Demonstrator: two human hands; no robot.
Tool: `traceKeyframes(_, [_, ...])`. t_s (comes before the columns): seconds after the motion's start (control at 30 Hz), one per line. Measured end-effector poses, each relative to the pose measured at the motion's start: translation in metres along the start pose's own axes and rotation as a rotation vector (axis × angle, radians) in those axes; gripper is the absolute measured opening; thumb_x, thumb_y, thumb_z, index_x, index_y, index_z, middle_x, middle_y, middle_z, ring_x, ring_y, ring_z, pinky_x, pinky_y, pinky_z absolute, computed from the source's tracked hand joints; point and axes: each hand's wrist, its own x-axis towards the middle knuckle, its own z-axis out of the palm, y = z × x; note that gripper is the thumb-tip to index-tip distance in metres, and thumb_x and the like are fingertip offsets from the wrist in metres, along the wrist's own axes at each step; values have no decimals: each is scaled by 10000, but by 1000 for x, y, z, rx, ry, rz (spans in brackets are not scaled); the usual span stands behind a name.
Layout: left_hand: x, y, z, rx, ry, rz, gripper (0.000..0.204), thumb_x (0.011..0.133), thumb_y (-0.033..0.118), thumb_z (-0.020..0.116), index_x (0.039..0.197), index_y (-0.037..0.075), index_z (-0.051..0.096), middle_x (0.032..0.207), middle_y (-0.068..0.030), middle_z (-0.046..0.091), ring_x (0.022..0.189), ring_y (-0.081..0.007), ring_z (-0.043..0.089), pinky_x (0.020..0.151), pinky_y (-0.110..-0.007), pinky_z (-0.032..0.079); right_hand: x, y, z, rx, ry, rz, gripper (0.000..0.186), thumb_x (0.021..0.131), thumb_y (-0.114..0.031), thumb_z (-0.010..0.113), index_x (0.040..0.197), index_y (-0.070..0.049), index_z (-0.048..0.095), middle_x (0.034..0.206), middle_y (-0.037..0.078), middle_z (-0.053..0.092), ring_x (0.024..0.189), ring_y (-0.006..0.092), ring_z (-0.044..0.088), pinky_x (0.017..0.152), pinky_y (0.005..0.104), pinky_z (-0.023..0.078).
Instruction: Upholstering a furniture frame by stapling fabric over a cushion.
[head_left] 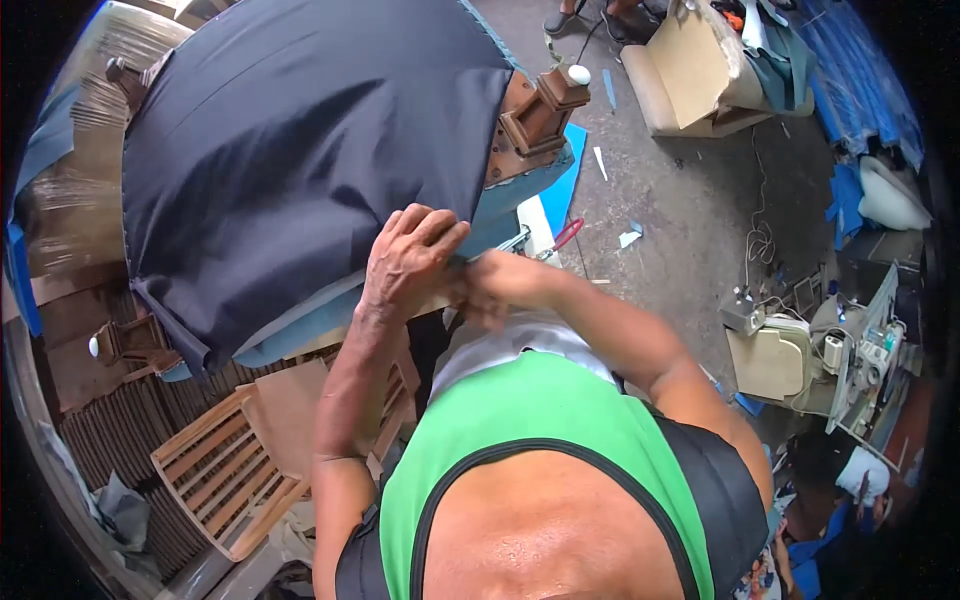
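Observation:
A sheet of black fabric (300, 130) covers the underside of an upturned piece of furniture with blue-grey upholstery (500, 215). My left hand (412, 250) rests at the fabric's near right edge, fingers curled over and closed on it. Close beside it is my right hand (510, 283), its fingers smeared by motion; whether it holds anything cannot be made out. A carved wooden leg (545, 110) stands at the right corner, above bare wood. Another wooden leg (135, 343) sticks out at the near left, where the fabric hangs loose in a fold.
A red-handled tool (567, 237) lies just right of my hands. A slatted wooden frame (235, 470) leans at lower left. Across the floor are a beige upholstered piece (690, 80), a loose cord (760, 240) and a cluttered stand (790, 365). Someone's feet (590, 22) show at the top.

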Motion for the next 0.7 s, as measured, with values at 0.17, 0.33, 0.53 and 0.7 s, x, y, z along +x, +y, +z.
traceKeyframes(0.17, [-21, -1, 11, -12, 90, -63, 393, 685, 34, 701, 1069, 118, 709, 975, -6, 640, 882, -204, 613, 746, -341, 484, -44, 0, -19, -199, 638, 11, 348, 1040, -319, 528, 946, -19, 677, 748, 47, 685, 570, 99, 608, 517, 258, 502])
traceKeyframes(0.33, [-17, 7, 6, 17, 106, -42, 400, 690, 40, 711, 1081, 125, 709, 996, -15, 635, 893, -202, 615, 762, -340, 488, -26, -43, -31, -22, 802, -293, 411, 1017, -387, 577, 968, 6, 685, 682, 13, 630, 500, 66, 558, 468, 220, 453])
traceKeyframes(0.53, [-11, -6, -37, 136, -7, 8, 342, 720, 77, 707, 1059, 119, 719, 1018, -15, 637, 925, -203, 616, 799, -345, 500, 20, -63, -13, 235, 615, -292, 308, 977, -325, 660, 840, -50, 635, 660, 5, 628, 452, 65, 538, 415, 217, 448])
traceKeyframes(0.7, [-12, -8, -47, 184, -101, 26, 339, 705, 95, 699, 1043, 114, 721, 1049, -13, 632, 959, -199, 609, 832, -343, 500, 34, -62, -8, 446, 497, -288, 288, 980, -271, 644, 819, -32, 651, 686, 18, 642, 454, 92, 529, 421, 243, 448])
